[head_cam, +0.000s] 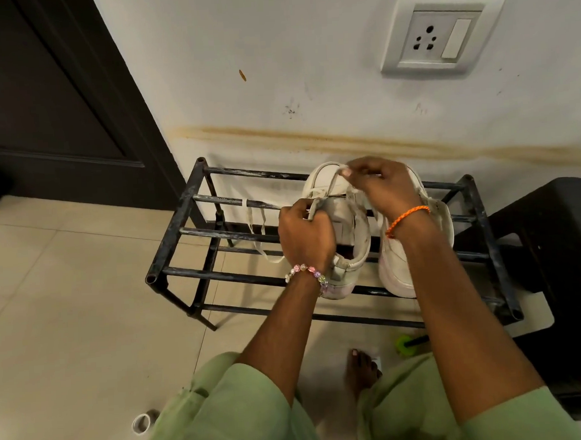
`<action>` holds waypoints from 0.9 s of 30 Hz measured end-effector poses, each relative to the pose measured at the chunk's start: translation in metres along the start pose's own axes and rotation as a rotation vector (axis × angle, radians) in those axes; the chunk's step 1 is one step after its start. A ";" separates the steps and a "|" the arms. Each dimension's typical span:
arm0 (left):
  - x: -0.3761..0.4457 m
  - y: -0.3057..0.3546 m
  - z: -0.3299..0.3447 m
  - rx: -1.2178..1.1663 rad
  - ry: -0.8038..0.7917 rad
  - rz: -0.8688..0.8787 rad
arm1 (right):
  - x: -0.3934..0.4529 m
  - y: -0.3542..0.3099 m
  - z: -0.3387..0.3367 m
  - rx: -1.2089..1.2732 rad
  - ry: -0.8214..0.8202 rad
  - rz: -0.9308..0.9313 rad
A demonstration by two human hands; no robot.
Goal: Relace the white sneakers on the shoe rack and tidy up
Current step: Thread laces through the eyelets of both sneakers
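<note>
Two white sneakers stand side by side on the top bars of a black metal shoe rack (pixel 172 237). The left sneaker (pixel 345 223) points toward the wall, and the right sneaker (pixel 397 264) is largely hidden by my right forearm. My left hand (pixel 305 234) grips a white lace (pixel 328 187) at the left sneaker's eyelets. My right hand (pixel 380 185) pinches the same lace higher up, above the toe. A loose lace end (pixel 257 228) hangs over the bars to the left.
A black stool (pixel 559 239) stands right of the rack. A dark door (pixel 50 97) is at the left, and a wall socket (pixel 441 33) is above. On the tiled floor lie a tape roll (pixel 141 422) and a green-capped object (pixel 405 345) near my bare foot (pixel 361 371).
</note>
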State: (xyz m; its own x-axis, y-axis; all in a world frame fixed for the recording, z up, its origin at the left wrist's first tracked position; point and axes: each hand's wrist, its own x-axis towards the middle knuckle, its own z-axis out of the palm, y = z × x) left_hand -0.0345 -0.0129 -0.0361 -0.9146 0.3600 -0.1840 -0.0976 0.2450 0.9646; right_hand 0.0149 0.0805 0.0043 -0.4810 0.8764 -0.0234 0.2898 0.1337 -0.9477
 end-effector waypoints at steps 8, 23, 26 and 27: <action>0.000 -0.002 0.000 -0.005 -0.007 -0.003 | 0.000 -0.027 -0.009 0.722 -0.012 0.168; 0.001 -0.002 0.002 -0.002 0.014 0.009 | -0.008 0.014 0.021 -0.563 -0.047 -0.003; 0.002 -0.004 0.002 -0.001 0.010 -0.006 | -0.004 0.014 0.016 -0.384 -0.020 -0.020; 0.003 -0.005 0.002 0.004 0.009 -0.005 | -0.002 0.012 0.013 -0.261 -0.008 -0.008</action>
State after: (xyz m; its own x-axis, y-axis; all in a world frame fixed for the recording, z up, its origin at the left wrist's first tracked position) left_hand -0.0360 -0.0112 -0.0414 -0.9178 0.3503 -0.1871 -0.1007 0.2504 0.9629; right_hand 0.0081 0.0743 -0.0109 -0.4905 0.8712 -0.0196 0.4892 0.2567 -0.8336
